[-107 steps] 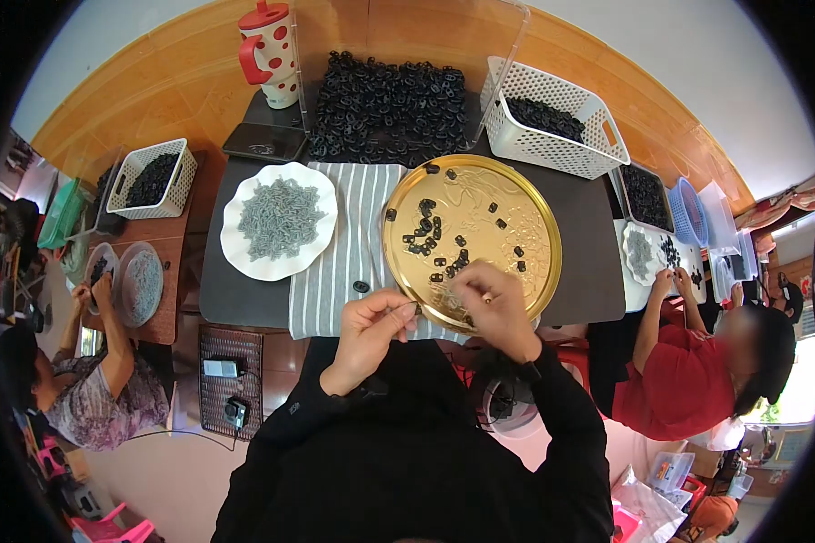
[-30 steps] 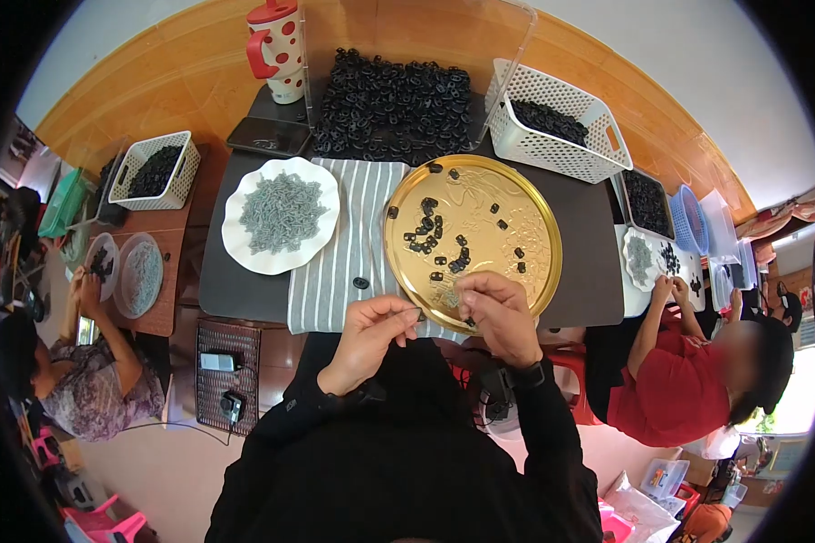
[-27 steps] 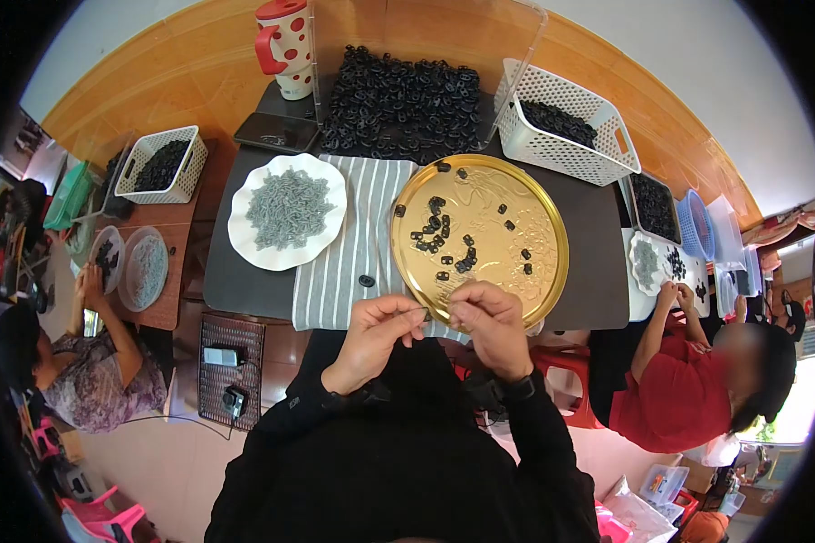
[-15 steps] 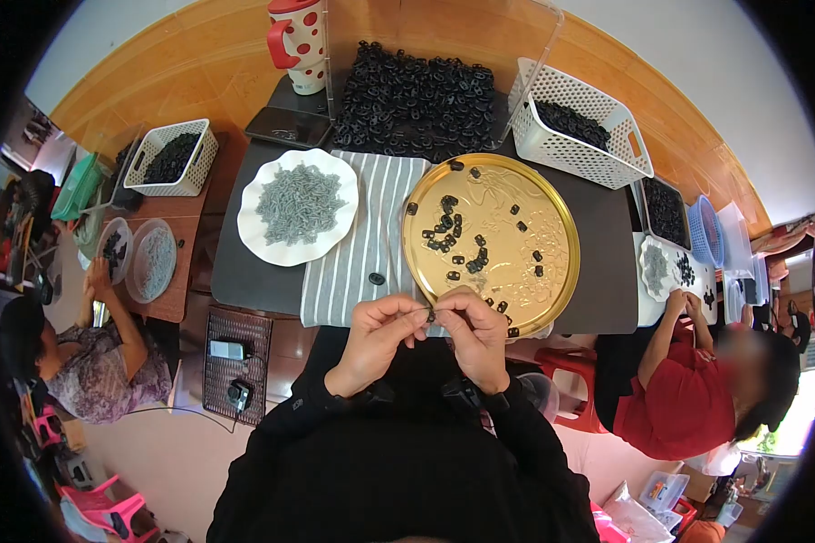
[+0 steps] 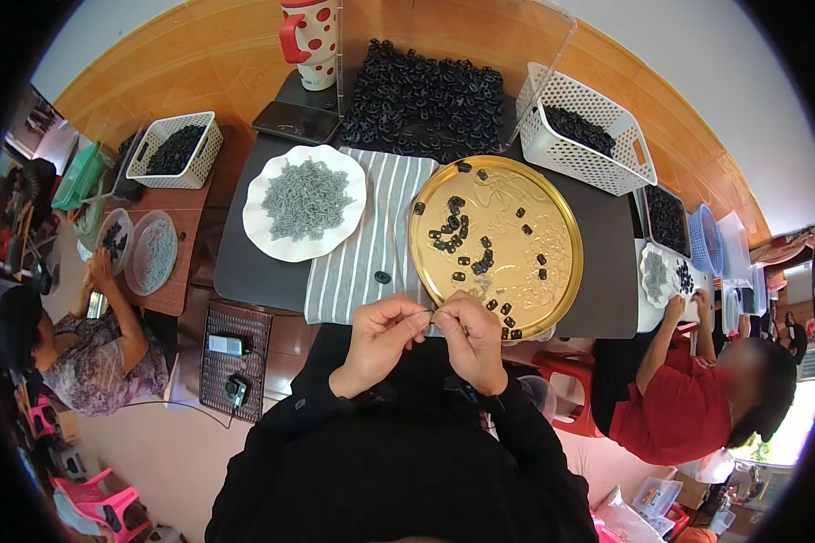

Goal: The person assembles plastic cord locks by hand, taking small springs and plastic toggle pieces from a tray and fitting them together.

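Observation:
My left hand and my right hand meet fingertip to fingertip at the near edge of a striped cloth. Both are closed in a pinch on a small dark piece, mostly hidden by the fingers. Just beyond my right hand lies a round gold tray with scattered small black parts. One black part rests on the cloth. To the left, a white scalloped plate holds a heap of small grey pieces.
Behind the tray stand a heap of black parts and a white basket. A dotted cup and a dark flat device are at the back left. One person sits left, another right.
My right hand has left the gold tray and come against my left fingertips. Black parts now show at the tray's near edge. The table has shifted slightly rightward in view.

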The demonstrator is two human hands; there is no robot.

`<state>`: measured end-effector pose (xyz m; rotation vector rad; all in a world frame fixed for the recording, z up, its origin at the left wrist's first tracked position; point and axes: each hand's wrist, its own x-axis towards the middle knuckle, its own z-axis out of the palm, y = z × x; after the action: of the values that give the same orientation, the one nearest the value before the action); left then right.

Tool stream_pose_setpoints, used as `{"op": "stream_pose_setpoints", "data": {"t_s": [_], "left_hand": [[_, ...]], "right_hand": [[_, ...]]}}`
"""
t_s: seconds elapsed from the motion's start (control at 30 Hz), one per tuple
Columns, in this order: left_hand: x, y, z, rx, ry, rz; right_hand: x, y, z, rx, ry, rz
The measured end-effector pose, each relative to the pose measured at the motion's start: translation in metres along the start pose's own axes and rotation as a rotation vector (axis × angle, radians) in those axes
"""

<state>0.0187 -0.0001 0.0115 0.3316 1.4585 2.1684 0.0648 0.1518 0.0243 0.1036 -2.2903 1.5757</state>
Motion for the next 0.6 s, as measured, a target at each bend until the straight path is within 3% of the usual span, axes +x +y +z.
{"op": "stream_pose_setpoints", "data": {"t_s": [0.13,0.23,0.3,0.6], "left_hand": [[0.0012,-0.0011,-0.0027,-0.029,0.001,0.018],[0.0011,-0.0027,-0.0025,-0.038,0.013,0.012],[0.0013,-0.0033,-0.0035,-0.053,0.009,0.016],[-0.0061,-0.0039,-0.0102,-0.103,0.032,-0.008]], "right_hand": [[-0.0028,0.0041,0.001,0.06,-0.014,0.055],[-0.0021,-0.0011,-0.0001,0.243,-0.012,0.246],[-0.0037,-0.0042,0.0012,0.381,0.142,0.288],[-0.0062,-0.0045,0.0093,0.254,0.053,0.145]]}}
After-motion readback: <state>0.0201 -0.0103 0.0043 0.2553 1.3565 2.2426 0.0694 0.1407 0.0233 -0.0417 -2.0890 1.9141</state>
